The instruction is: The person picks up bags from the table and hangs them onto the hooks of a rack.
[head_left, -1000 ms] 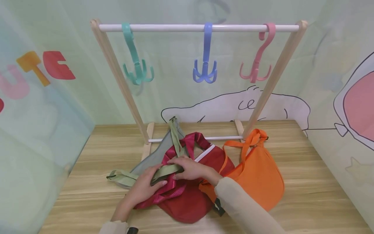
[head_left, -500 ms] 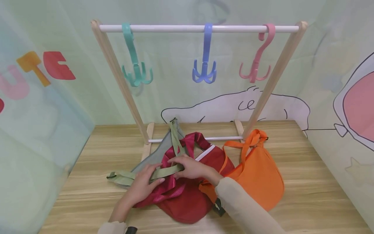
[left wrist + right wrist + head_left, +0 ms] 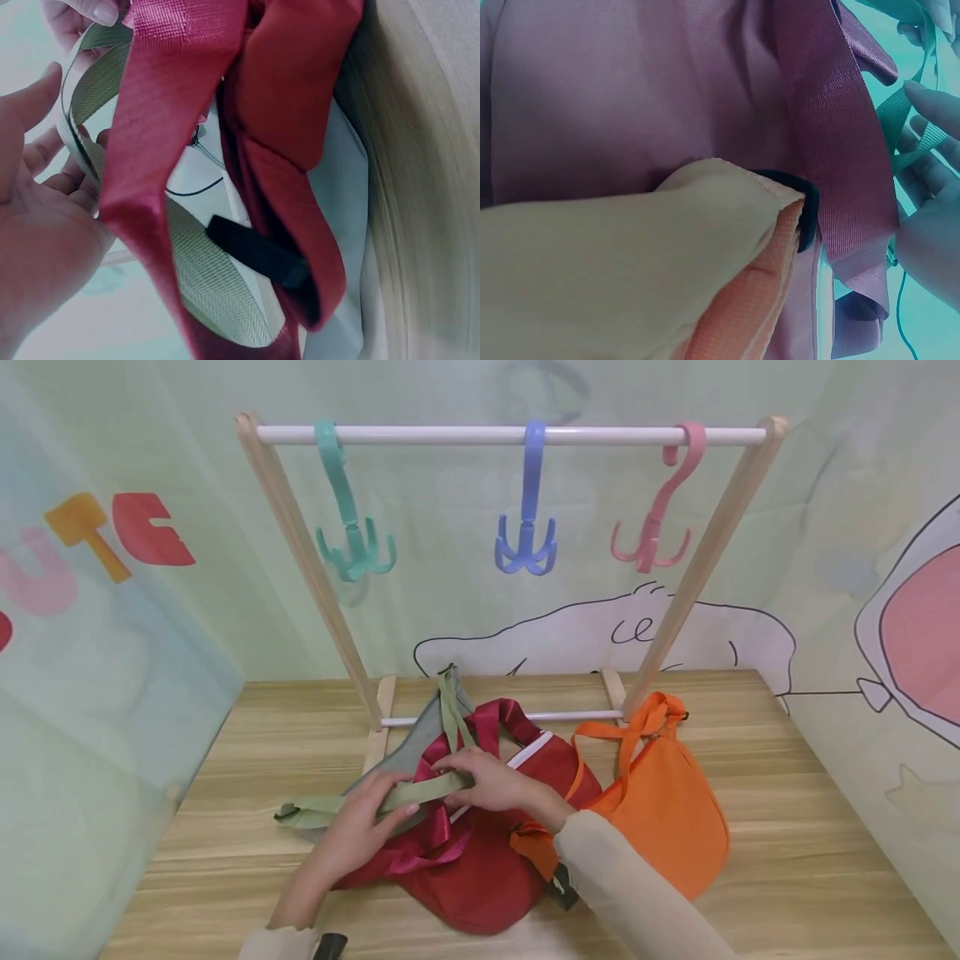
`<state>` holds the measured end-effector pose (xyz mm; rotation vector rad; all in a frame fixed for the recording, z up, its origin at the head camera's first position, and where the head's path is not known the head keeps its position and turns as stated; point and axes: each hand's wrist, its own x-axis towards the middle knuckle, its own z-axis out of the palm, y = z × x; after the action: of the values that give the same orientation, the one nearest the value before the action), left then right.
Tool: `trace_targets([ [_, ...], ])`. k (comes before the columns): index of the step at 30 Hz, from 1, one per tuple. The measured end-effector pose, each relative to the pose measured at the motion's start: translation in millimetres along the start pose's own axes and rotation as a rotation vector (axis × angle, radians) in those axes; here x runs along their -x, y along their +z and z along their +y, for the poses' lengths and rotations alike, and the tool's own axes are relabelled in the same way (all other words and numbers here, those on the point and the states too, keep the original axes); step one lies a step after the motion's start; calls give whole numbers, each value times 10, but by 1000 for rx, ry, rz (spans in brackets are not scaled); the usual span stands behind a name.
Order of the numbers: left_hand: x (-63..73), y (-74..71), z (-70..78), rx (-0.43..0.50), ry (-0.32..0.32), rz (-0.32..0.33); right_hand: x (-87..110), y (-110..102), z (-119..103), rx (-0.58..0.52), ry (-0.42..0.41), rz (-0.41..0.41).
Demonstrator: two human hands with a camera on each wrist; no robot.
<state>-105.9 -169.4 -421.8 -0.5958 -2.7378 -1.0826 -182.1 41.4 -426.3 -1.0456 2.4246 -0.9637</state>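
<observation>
Under both hands a grey shoulder bag (image 3: 412, 735) lies partly covered by a dark red bag (image 3: 480, 885). My left hand (image 3: 360, 831) grips the grey bag's pale green strap (image 3: 423, 790), its fingers curled around the webbing in the left wrist view. Farther right along that strap, my right hand (image 3: 495, 783) holds it between thumb and fingers. The red bag's shiny strap (image 3: 161, 112) loops down beside the left hand in the left wrist view. To the right, an orange bag (image 3: 667, 818) lies beside the right forearm. The hands hide part of the grey bag.
A wooden rack with a white top rail (image 3: 435, 436) stands behind the bags. A teal hook (image 3: 356, 552), a blue hook (image 3: 528, 543) and a pink hook (image 3: 651, 539) hang from it. A black buckle (image 3: 562, 887) lies below the right forearm.
My left hand has shifted slightly left, and the green strap between the hands has become straighter. More of the red bag's white zipper shows below the strap. The orange bag stays put.
</observation>
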Motion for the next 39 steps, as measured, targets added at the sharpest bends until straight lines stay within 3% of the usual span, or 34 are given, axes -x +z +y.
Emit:
trace_targets([
  [14,0,-27,44,32,35,-19,-15,24,21,1,-5,-77],
  [21,-8,-52,48,49,42,-24,-24,13,8,-19,-2,-29],
  [27,-20,-90,42,39,47,4,-30,-43,13,-17,-80,27],
  [32,-37,-150,48,45,7,-4,-34,-126,-3,-28,-145,64],
  [39,-49,-222,65,34,7,7,-15,-243,-41,-19,-168,73],
])
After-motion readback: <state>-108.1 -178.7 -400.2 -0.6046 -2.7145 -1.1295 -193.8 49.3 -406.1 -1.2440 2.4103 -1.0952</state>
